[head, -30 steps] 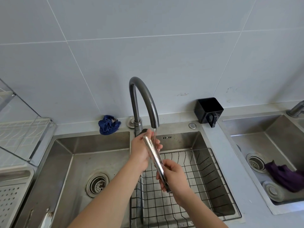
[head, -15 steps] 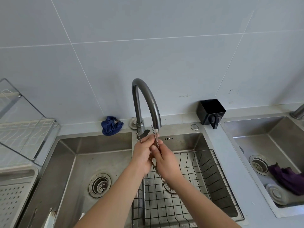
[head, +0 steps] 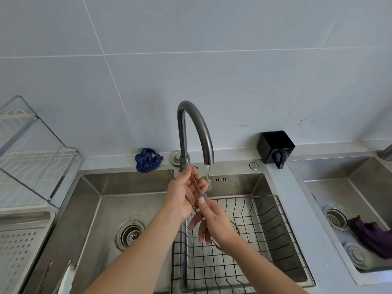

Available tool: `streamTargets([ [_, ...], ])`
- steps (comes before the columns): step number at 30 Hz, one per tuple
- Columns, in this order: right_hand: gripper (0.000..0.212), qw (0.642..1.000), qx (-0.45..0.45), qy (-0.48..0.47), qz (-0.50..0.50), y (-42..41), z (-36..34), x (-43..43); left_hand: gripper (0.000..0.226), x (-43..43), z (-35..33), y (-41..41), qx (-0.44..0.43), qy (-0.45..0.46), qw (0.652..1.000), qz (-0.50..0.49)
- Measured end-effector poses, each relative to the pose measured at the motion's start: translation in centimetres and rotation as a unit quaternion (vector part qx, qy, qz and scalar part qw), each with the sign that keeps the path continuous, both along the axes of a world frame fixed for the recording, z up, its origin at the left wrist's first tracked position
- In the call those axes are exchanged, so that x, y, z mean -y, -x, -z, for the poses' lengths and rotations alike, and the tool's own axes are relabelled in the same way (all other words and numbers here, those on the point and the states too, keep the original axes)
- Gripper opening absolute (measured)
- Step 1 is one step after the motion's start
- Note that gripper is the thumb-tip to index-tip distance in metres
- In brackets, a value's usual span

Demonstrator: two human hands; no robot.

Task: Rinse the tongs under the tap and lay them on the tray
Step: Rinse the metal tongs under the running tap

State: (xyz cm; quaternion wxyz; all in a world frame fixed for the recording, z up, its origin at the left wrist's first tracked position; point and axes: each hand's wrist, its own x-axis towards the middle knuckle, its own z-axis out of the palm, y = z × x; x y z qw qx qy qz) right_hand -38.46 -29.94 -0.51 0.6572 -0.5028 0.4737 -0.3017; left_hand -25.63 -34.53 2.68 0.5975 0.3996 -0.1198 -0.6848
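Note:
Thin metal tongs (head: 196, 187) are held edge-on just left of the tap's spout (head: 209, 158), their two arms spread apart toward the top. My left hand (head: 182, 194) grips them around the middle. My right hand (head: 210, 221) is below, thumb pressed on the lower end of the tongs, other fingers hanging loose. A thin stream of water (head: 208, 177) falls from the spout and splashes on my left fingers. The perforated grey tray (head: 14, 251) lies at the far left, beside the sink.
A double steel sink (head: 101, 209) has a black wire basket (head: 265, 230) in its right bowl. More metal utensils (head: 65, 276) lie in the left bowl's front corner. A blue cloth (head: 148, 160), a black holder (head: 275, 148), a glass-sided dish rack (head: 31, 158) and a second sink (head: 350, 198) surround it.
The tongs have turned from broadside to edge-on and their arms have spread. My right hand slid up to the left hand, then back down to the lower end. The camera dipped slightly.

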Motion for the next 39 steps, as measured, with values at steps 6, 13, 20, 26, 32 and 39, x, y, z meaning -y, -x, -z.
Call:
streamTargets([
  [6,0.033,0.974,-0.148,0.158,0.066,2.1,-0.6,1.3,0.049,-0.2,-0.7,2.4,0.075,-0.015,0.996,0.052],
  [13,0.033,0.905,-0.325,0.271,0.049,2.7,1.9,-1.0,0.027,1.5,-1.6,5.4,0.286,-0.004,0.954,-0.094],
  [20,0.017,0.994,-0.08,-0.009,-0.073,2.0,0.5,1.3,0.034,0.7,-2.1,3.7,0.175,0.004,0.985,-0.01],
  [26,0.024,0.968,-0.212,0.132,0.024,0.3,-0.3,2.1,0.035,1.4,-2.8,2.1,0.124,-0.007,0.992,-0.035],
  [32,0.029,0.95,-0.247,0.185,0.057,-0.1,-0.7,2.6,0.013,0.3,-1.9,2.7,0.176,-0.009,0.984,0.006],
  [39,0.021,0.996,0.024,0.019,-0.088,1.6,-3.9,4.7,0.012,0.6,-2.7,1.0,0.2,0.042,0.977,0.065],
])
